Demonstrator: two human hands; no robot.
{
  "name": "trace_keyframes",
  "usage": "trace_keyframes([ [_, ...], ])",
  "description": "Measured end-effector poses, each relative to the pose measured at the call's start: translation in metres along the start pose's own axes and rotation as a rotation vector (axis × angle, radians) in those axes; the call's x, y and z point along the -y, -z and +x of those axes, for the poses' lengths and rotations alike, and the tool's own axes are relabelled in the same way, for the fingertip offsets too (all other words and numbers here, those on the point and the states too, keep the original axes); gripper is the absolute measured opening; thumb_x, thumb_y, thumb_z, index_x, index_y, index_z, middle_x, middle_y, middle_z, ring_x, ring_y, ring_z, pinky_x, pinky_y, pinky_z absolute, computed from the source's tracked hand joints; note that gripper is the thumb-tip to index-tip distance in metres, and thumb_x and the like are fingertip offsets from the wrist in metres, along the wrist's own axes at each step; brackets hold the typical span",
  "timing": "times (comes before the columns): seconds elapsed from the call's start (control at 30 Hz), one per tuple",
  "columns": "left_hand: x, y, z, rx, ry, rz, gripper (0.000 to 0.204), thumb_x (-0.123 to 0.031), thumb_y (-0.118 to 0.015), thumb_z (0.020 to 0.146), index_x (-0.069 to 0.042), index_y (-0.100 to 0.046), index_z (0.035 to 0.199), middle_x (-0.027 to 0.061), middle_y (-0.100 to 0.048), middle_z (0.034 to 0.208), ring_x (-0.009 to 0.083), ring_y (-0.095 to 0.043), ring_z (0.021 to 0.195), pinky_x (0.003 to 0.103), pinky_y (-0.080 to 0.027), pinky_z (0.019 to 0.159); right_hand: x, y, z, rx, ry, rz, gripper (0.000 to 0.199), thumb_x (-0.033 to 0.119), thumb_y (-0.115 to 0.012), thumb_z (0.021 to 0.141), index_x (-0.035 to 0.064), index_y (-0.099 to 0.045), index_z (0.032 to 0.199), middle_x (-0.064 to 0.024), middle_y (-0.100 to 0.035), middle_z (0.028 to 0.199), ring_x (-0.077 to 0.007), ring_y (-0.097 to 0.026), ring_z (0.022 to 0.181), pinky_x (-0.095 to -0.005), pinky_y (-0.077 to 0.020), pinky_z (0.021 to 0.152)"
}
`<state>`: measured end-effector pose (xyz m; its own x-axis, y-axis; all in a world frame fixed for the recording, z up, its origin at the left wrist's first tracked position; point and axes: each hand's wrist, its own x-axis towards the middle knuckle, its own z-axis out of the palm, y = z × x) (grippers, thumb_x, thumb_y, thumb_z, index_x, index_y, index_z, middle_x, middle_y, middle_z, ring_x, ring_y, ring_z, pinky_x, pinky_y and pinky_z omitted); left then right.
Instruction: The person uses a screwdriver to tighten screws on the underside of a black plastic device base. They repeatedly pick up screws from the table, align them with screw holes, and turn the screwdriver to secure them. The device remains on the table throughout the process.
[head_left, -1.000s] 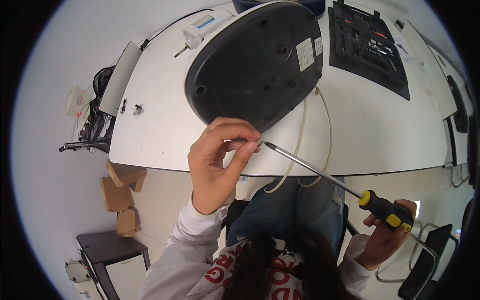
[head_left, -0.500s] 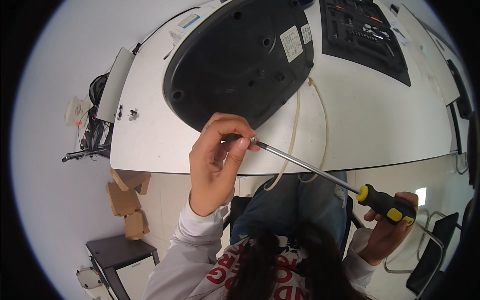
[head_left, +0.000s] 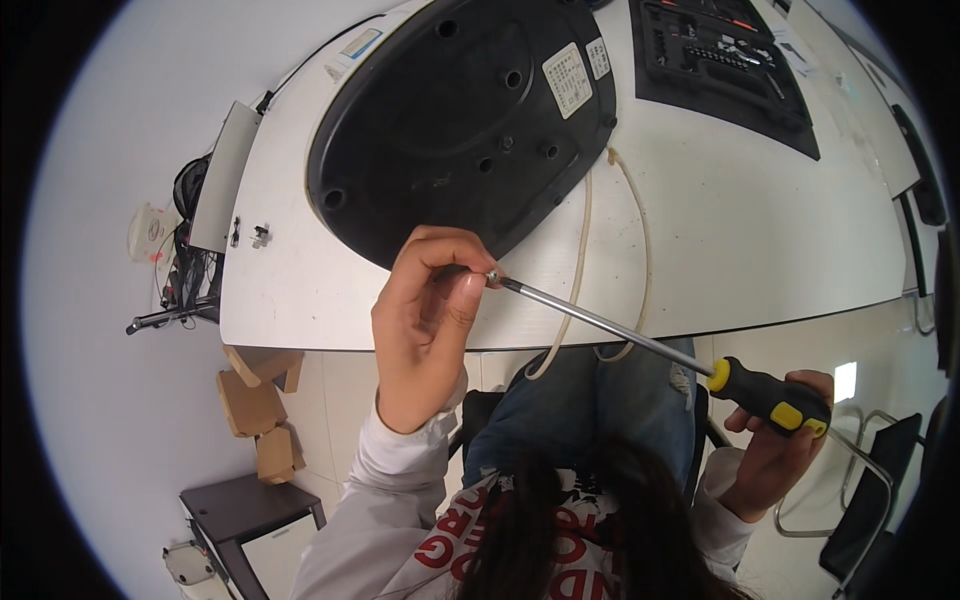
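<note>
Between thumb and forefinger, my left hand (head_left: 418,325) pinches a small metal screw (head_left: 493,277). The tip of a long screwdriver (head_left: 615,328) points at the screw's head, very close to it; I cannot tell whether they touch. My right hand (head_left: 770,462) is wrapped round the screwdriver's black and yellow handle, out past the table's front edge. Just beyond my left hand lies a large black oval appliance base (head_left: 395,130), its underside up, with round recessed holes and white labels. A pale cord (head_left: 585,230) runs from its right side over the table edge.
An open black tool case (head_left: 720,75) with bits and tools lies at the table's far right. Small metal parts (head_left: 260,236) sit near the left edge of the white table (head_left: 760,240). Cardboard pieces (head_left: 250,405) and a dark stool (head_left: 250,510) stand on the floor at left.
Both hands have shifted slightly left and up in the picture. The screwdriver tip now shows slightly farther from the screw. The black base and tool case appear a little farther left.
</note>
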<state>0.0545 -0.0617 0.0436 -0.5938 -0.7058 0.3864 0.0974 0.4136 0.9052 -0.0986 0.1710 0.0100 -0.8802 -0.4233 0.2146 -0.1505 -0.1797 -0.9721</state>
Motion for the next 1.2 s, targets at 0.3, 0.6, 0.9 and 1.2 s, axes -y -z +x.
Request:
trace_keyframes([
  [0.3, 0.001, 0.001, 0.000, 0.058, 0.061, 0.039, 0.008, -0.007, -0.053, 0.086, 0.000, -0.051, 0.091, 0.0097, -0.050, 0.089, 0.0169, -0.053, 0.080, 0.032, -0.048, 0.075, 0.003, -0.001, 0.001, 0.007, -0.022, 0.030, 0.054, 0.046, -0.045, 0.088, -0.0038, -0.040, 0.108, -0.0050, -0.047, 0.061, -0.0148, -0.051, 0.049, -0.0244, -0.0442, 0.045],
  [0.6, 0.004, 0.009, -0.001, 0.260, 0.142, 0.052, 0.009, 0.000, -0.046, 0.088, 0.000, -0.053, 0.094, 0.0089, -0.051, 0.092, 0.0163, -0.052, 0.085, 0.026, -0.043, 0.079, 0.000, 0.002, 0.002, -0.004, -0.035, 0.059, 0.051, 0.043, -0.046, 0.089, -0.0035, -0.039, 0.110, -0.0059, -0.049, 0.062, -0.0160, -0.053, 0.049, -0.0243, -0.0449, 0.046],
  [0.9, 0.005, 0.011, 0.000, 0.293, 0.177, 0.030, 0.008, -0.001, -0.047, 0.088, 0.000, -0.053, 0.093, 0.0080, -0.051, 0.091, 0.0161, -0.052, 0.085, 0.026, -0.043, 0.079, -0.001, 0.000, 0.002, 0.013, -0.016, 0.067, 0.050, 0.042, -0.046, 0.089, -0.0030, -0.039, 0.109, -0.0067, -0.050, 0.069, -0.0138, -0.053, 0.051, -0.0238, -0.0465, 0.047],
  [1.2, 0.005, 0.010, 0.000, 0.308, 0.218, 0.027, 0.007, -0.001, -0.047, 0.088, 0.000, -0.052, 0.093, 0.0075, -0.050, 0.092, 0.0153, -0.051, 0.086, 0.026, -0.043, 0.079, 0.000, 0.002, 0.001, 0.007, -0.028, 0.078, 0.051, 0.042, -0.048, 0.088, -0.0033, -0.040, 0.109, -0.0065, -0.048, 0.077, -0.0133, -0.054, 0.055, -0.0263, -0.0484, 0.047],
])
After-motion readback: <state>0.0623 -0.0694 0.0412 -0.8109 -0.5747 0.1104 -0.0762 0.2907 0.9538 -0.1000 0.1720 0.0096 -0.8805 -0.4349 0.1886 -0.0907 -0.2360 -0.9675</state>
